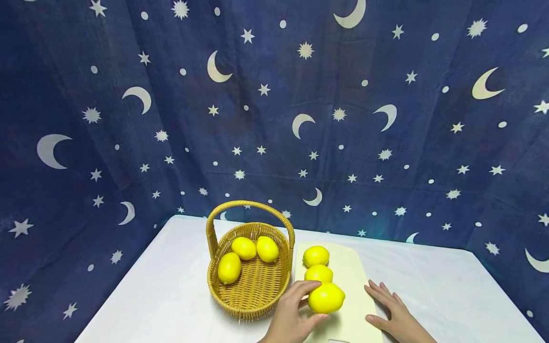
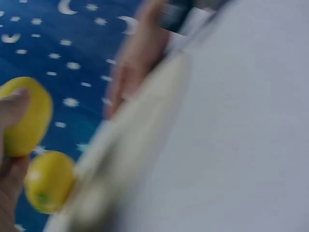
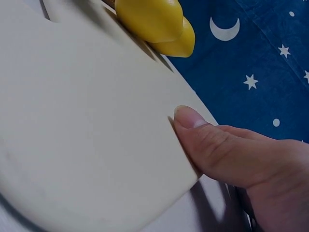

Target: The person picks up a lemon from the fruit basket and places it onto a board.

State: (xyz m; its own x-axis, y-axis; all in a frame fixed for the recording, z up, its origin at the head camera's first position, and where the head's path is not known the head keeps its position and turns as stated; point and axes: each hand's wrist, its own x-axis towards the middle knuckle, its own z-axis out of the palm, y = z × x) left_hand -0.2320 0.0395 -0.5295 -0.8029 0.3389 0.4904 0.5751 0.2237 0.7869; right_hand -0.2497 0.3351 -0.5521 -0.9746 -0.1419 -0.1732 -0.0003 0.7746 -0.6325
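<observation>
My left hand (image 1: pixel 296 309) pinches a yellow lemon (image 1: pixel 327 298) between thumb and fingers, raised over the cream cutting board (image 1: pixel 358 305). The same held lemon (image 2: pixel 34 116) shows at the left of the left wrist view. Just behind it on the board are a second lemon (image 1: pixel 319 273), partly covered, and a third lemon (image 1: pixel 316 256). At the board's right edge lies my right hand (image 1: pixel 396 312), its fingers extended and holding nothing. In the right wrist view its thumb (image 3: pixel 207 140) touches the board's edge.
A wicker basket (image 1: pixel 249 312) with a tall arched handle (image 1: pixel 250 204) stands left of the board, with three lemons (image 1: pixel 229 268) inside. Both stand on a white-covered table (image 1: pixel 171 286). Behind hangs a dark blue curtain (image 1: pixel 266 124) with moons and stars.
</observation>
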